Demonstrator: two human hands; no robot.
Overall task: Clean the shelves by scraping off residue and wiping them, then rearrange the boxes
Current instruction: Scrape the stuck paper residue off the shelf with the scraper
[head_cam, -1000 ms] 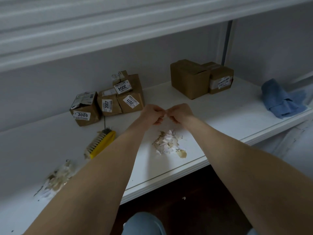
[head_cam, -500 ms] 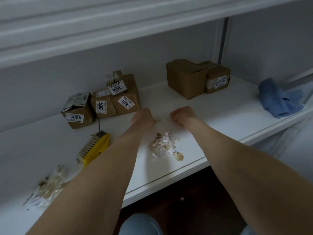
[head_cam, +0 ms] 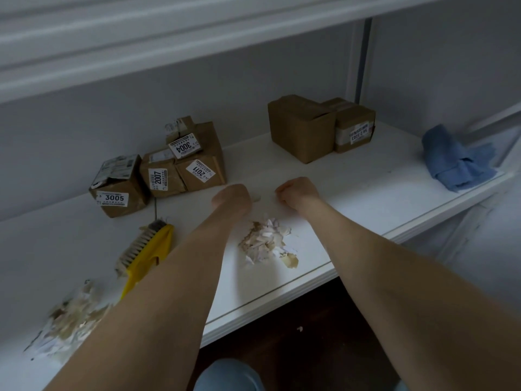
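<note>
My left hand (head_cam: pixel 234 197) and my right hand (head_cam: pixel 296 191) rest knuckles-up on the white shelf (head_cam: pixel 366 198), a short gap between them. Both have their fingers curled down against the surface. A small pale bit shows at the left hand's fingertips; I cannot tell what it is. Just in front of the hands lies a pile of scraped residue flakes (head_cam: pixel 266 242). Brown boxes labelled 3005 (head_cam: pixel 118 187), 2007 (head_cam: pixel 160 176), 2011 (head_cam: pixel 201 170) and 3004 (head_cam: pixel 186 145) cluster at the back left. Two more boxes (head_cam: pixel 301 128) stand at the back right.
A yellow-handled brush (head_cam: pixel 146 249) lies left of my left forearm. A second heap of residue (head_cam: pixel 70 320) sits near the shelf's front left. A crumpled blue cloth (head_cam: pixel 456 162) lies at the right end. Another shelf hangs overhead; dark floor shows below.
My hands, pinched together above the shelf a second ago, have come apart and dropped onto the surface behind the flake pile.
</note>
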